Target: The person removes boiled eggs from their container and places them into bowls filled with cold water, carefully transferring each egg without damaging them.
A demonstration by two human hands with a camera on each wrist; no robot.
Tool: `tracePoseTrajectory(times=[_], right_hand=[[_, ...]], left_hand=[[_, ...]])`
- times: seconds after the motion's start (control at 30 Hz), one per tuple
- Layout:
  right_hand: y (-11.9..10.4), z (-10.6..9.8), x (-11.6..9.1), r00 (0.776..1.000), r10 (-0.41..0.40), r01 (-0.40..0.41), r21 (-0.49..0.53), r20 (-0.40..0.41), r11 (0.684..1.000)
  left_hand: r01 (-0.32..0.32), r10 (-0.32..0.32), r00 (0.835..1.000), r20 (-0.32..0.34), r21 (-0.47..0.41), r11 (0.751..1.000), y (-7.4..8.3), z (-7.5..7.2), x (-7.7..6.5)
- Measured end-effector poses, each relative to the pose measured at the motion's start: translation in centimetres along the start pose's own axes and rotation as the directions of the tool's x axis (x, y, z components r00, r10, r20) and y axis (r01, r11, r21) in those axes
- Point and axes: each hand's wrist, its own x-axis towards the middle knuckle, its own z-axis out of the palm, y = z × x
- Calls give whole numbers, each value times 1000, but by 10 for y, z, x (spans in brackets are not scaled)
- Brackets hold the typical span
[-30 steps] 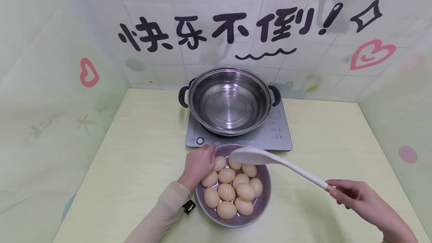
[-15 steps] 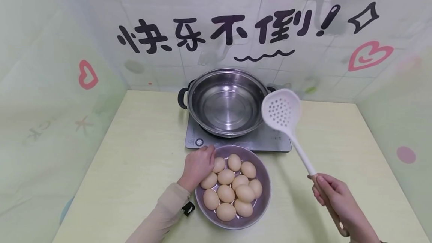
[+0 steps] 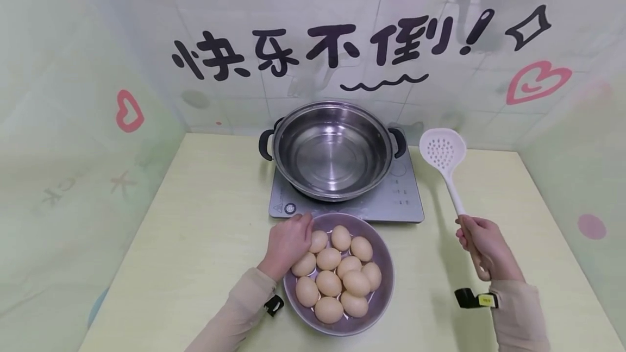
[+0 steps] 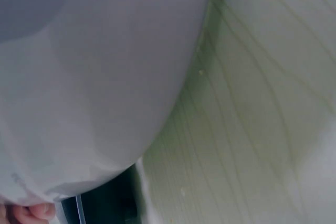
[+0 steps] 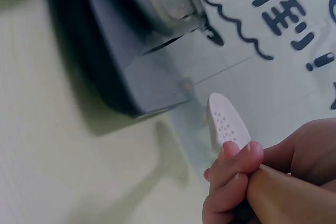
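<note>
My right hand (image 3: 484, 243) grips the wooden handle of a white slotted skimmer (image 3: 442, 151), held up over the table's right side with its perforated head pointing away from me. In the right wrist view, curled fingers (image 5: 228, 182) wrap the handle below the skimmer head (image 5: 228, 121). My left hand (image 3: 288, 243) holds the far-left rim of a round metal bowl (image 3: 386, 303), its fingertips at the edge. Several brown eggs (image 3: 329, 283) lie in that bowl. The left wrist view shows mostly the bowl's outer wall (image 4: 115, 77), with a few fingers (image 4: 37, 213) at the lower left corner.
Behind the bowl a two-handled steel pot (image 3: 332, 151) stands on a flat induction cooker (image 3: 411, 200). The pale wooden table (image 3: 195, 205) meets a printed wall sheet (image 3: 225, 102) at the back, and sheets hang at both sides.
From over the bowl, the skimmer has swung up and right past the pot, its head turning upright with the holes facing me. The left hand stays on the bowl rim.
</note>
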Motion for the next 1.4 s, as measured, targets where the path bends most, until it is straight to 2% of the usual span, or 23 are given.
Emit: tracePoseTrajectory(times=[0.27, 0.47, 0.6, 0.77, 0.9, 1.03, 1.17, 1.4], right_hand=[[5, 4, 28, 999, 43, -43, 64, 2, 997], [8, 8, 39, 996, 86, -87, 35, 11, 996], [15, 8, 44, 994, 104, -105, -30, -19, 994], [23, 11, 49, 995, 33, -49, -160, -98, 986], [30, 17, 54, 988, 4, -48, -282, -155, 958], [34, 22, 59, 979, -25, -59, -400, -203, 915], [35, 24, 63, 977, -40, -57, -434, -210, 899], [37, 23, 61, 984, -9, -70, -428, -180, 901]], left_hand=[[-8, 8, 1000, -13, -1, 1000, 3, -1, 1], [-15, 15, 1000, -23, 1, 1000, 5, -3, 3], [-17, 17, 1000, -23, 0, 1000, 5, -4, 4], [-14, 15, 999, -29, 6, 1000, 4, -5, 5], [-14, 14, 1000, -21, 7, 1000, 2, -3, 6], [-14, 14, 1000, -12, 2, 1000, 2, -2, 5], [-5, 5, 1000, -11, 7, 1000, 0, 0, 5], [-12, 12, 1000, -12, 5, 1000, 0, -1, 1]])
